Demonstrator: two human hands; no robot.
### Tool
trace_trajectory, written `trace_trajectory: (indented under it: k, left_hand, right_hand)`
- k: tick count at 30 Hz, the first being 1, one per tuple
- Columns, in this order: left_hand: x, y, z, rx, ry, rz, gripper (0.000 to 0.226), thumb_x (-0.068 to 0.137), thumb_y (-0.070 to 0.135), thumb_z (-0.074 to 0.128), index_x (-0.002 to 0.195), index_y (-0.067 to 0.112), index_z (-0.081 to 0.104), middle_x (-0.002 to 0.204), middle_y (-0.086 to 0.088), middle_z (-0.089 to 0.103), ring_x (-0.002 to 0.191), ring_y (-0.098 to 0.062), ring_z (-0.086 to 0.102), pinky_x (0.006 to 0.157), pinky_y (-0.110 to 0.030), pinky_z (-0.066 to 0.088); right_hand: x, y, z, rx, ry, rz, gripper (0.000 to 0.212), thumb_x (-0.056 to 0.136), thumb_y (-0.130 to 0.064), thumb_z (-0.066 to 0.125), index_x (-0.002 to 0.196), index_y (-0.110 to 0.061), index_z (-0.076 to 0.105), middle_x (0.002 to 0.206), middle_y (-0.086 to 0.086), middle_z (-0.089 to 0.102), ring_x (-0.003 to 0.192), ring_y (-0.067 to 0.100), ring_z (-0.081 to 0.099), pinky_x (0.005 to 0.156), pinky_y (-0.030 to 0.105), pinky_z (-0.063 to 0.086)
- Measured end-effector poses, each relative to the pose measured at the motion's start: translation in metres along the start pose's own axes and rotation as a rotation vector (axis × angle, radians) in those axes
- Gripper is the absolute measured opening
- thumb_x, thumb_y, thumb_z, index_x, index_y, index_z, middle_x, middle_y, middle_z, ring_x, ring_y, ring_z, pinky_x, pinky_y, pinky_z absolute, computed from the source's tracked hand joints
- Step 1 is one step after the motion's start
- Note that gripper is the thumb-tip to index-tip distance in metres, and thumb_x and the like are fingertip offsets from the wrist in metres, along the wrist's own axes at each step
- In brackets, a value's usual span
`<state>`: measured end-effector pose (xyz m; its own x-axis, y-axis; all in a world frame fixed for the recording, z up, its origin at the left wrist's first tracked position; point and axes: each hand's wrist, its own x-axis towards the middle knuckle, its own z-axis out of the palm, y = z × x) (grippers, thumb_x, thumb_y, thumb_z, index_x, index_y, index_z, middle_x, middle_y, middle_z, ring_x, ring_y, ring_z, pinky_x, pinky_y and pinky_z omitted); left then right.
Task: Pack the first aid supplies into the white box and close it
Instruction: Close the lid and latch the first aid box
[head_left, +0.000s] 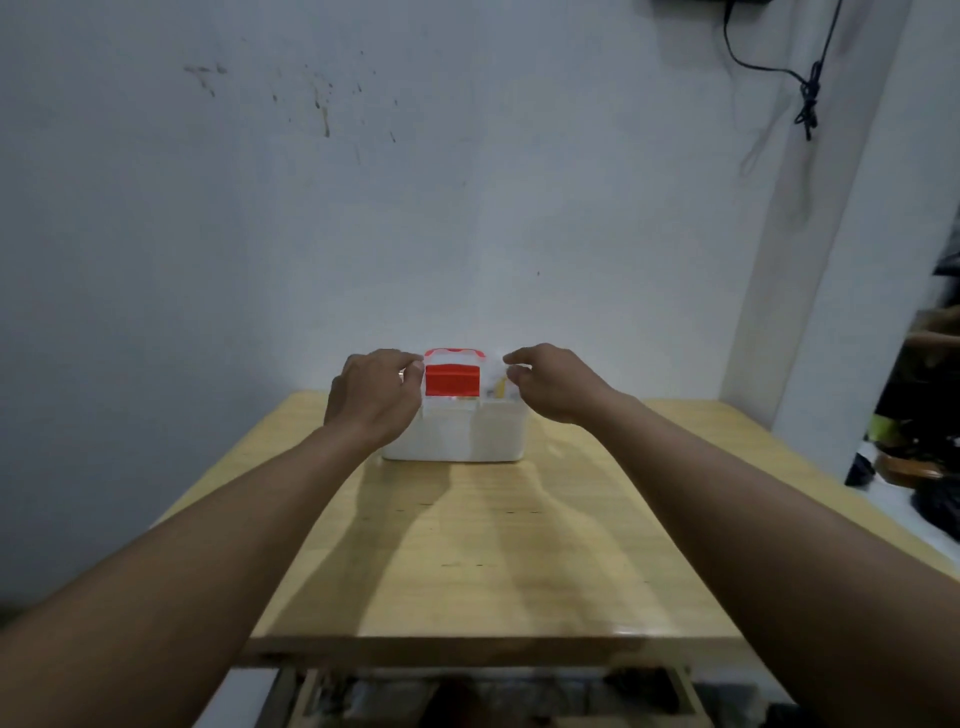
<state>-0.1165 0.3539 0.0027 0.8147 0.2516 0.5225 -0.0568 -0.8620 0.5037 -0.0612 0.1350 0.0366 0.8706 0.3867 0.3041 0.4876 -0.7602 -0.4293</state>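
Note:
The white box (467, 434) stands at the far end of the wooden table (483, 561), near the wall. Its clear lid (493, 371) with a red handle (453, 382) is tilted up over the box. My left hand (374, 400) pinches the lid's left edge and my right hand (556, 384) pinches its right edge. Something yellow (500, 389) shows inside through the lid. The rest of the contents are hidden.
A pale wall rises right behind the box. Black cables (808, 98) hang at the upper right. Dark clutter (919, 415) sits on the floor right of the table. An open drawer or shelf (467, 696) shows under the table's near edge.

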Motion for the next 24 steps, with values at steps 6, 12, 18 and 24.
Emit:
trace_trajectory:
  k: [6,12,18,24]
  left_hand:
    - [0.000,0.013,0.000,-0.133,0.077,-0.129,0.053,0.095,0.058,0.050,0.118,0.016,0.072,0.129,-0.005,0.067,0.122,-0.026,0.059,0.088,-0.032,0.042]
    - [-0.005,0.002,-0.002,-0.261,0.012,-0.121,0.046,0.085,0.046,0.068,0.125,0.024,0.069,0.139,0.002,0.060,0.129,-0.019,0.053,0.093,-0.025,0.036]
    - [-0.018,-0.017,0.018,-0.092,-0.011,0.008,0.071,0.079,0.055,0.071,0.142,0.033,0.047,0.160,-0.004,0.030,0.142,-0.028,0.035,0.109,-0.044,0.036]
    - [-0.013,-0.015,0.022,-0.137,0.002,0.009,0.074,0.078,0.061,0.071,0.142,0.040,0.040,0.163,-0.005,0.021,0.143,-0.030,0.034,0.106,-0.045,0.040]
  right_hand:
    - [-0.005,-0.008,0.011,0.073,0.121,0.031,0.047,0.102,-0.044,0.043,0.123,-0.009,0.066,0.131,0.008,0.064,0.121,0.025,0.055,0.090,0.033,0.042]
    - [-0.001,-0.015,0.019,0.069,0.155,0.110,0.063,0.095,-0.061,0.044,0.132,-0.010,0.056,0.137,0.011,0.054,0.120,0.029,0.055,0.089,0.037,0.044]
    - [-0.009,-0.007,0.035,0.030,0.060,0.088,0.082,0.081,-0.068,0.061,0.146,-0.024,0.036,0.149,0.010,0.029,0.122,0.035,0.053,0.099,0.046,0.047]
    - [-0.013,0.004,0.041,0.162,0.104,0.034,0.092,0.078,-0.052,0.077,0.150,-0.029,0.025,0.148,0.012,0.033,0.121,0.030,0.053,0.089,0.029,0.040]
